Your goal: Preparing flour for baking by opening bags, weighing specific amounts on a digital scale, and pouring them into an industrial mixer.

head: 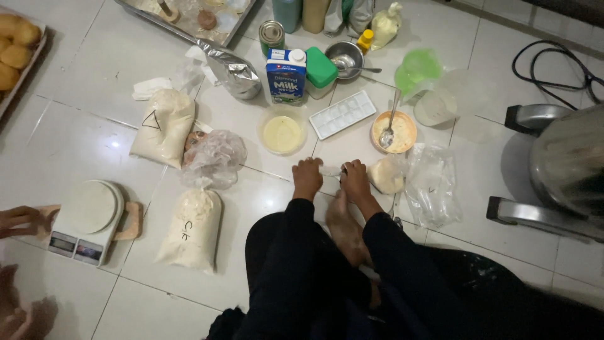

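My left hand (307, 178) and my right hand (355, 181) rest close together on the tiled floor, in front of my bare foot (344, 228). Both pinch a small pale clear plastic piece (331, 171) stretched between them; what it is I cannot tell. Just right of my right hand lies a small bag of white powder (385, 175). Beyond my hands stand a clear bowl of yellowish liquid (282, 133), a white ice cube tray (343, 114) and an orange bowl (402, 133) with a spoon (390, 123) in it.
Two flour bags (165, 126) (192, 228), a kitchen scale (85, 220), crumpled plastic bags (212, 157), a milk carton (285, 75), a green-lidded box (321, 70), a metal bowl (345, 58) and a can (272, 34) lie around. A metal mixer (566, 164) stands right. Another person's hand (19, 220) is at left.
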